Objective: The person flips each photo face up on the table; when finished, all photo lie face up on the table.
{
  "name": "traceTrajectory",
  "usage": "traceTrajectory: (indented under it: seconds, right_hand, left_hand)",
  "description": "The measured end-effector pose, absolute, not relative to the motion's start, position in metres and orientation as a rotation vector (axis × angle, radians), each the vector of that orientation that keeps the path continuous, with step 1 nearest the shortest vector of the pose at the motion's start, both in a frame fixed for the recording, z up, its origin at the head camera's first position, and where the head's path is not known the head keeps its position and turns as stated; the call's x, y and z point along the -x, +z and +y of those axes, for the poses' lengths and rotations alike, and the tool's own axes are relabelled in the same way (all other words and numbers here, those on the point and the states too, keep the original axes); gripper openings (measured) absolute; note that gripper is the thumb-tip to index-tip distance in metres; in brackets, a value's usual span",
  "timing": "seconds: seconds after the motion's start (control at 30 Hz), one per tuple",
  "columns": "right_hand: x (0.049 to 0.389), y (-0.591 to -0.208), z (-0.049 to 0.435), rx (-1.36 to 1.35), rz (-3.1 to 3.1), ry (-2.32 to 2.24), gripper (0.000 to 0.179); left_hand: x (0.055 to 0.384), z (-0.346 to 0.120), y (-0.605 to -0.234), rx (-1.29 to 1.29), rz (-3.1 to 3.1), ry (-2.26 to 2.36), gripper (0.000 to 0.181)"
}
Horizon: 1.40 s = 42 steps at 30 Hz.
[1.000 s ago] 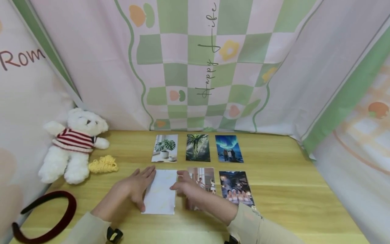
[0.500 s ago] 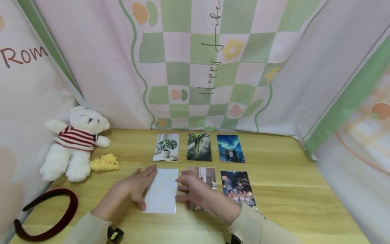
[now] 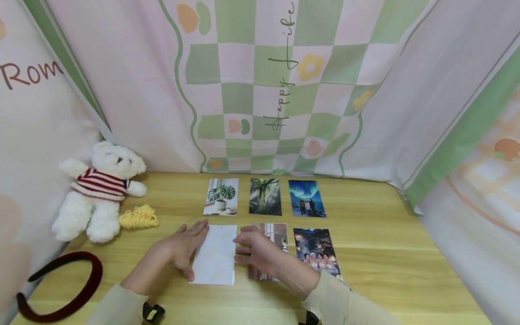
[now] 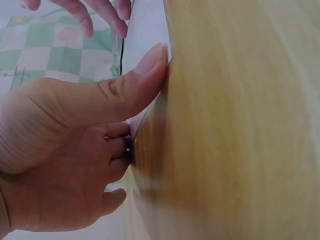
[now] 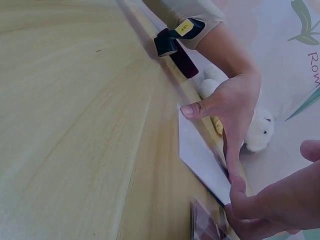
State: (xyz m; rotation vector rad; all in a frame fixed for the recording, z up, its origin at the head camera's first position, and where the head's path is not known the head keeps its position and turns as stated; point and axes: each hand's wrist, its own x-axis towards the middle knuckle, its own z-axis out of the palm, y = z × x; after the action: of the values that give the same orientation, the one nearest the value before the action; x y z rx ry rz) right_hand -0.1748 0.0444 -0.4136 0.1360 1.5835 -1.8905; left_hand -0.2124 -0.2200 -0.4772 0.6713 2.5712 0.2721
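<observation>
A white card or stack of cards (image 3: 215, 257), blank side up, lies on the wooden table between the hands. Along its left edge rests my left hand (image 3: 184, 250), thumb at the near corner and fingers at the far one. In the left wrist view the thumb (image 4: 135, 82) touches the card's edge. My right hand (image 3: 260, 253) is at the right edge, its fingers slightly bent; fingertips meet the card's edge in the right wrist view. Beneath that hand, a photo card of a bright room (image 3: 278, 234) is partly hidden.
Behind lie a potted plant photo (image 3: 221, 198), a hanging plant photo (image 3: 265, 198) and an aurora photo (image 3: 307, 201). A group photo (image 3: 317, 253) lies at right. On the left are a white teddy bear (image 3: 99, 189), yellow yarn (image 3: 139, 217) and a dark red headband (image 3: 95, 275).
My right hand has drawn its fingers from over the card's right edge to beside it, slightly rightward. The left hand has stayed in place at the left edge.
</observation>
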Motion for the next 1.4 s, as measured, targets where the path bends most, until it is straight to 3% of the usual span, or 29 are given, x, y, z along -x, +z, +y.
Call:
traceTrajectory:
  seconds: [0.57, 0.9, 1.1, 1.4]
  right_hand:
    - [0.175, -0.415, 0.047, -0.082, 1.598, -1.841, 0.073]
    - [0.177, -0.416, 0.049, -0.053, 1.63, -1.899, 0.066]
    - [0.178, -0.416, 0.049, -0.014, 1.603, -1.919, 0.064]
    - [0.179, -0.416, 0.047, 0.11, 1.529, -1.939, 0.064]
  left_hand:
    - [0.2, -0.209, -0.453, -0.696, 2.569, 0.267, 0.148]
    - [0.177, -0.187, -0.422, -0.653, 2.627, 0.279, 0.134]
    - [0.177, -0.181, -0.422, -0.584, 2.624, 0.459, 0.114]
    - [0.185, -0.177, -0.423, -0.39, 2.602, 1.004, 0.062]
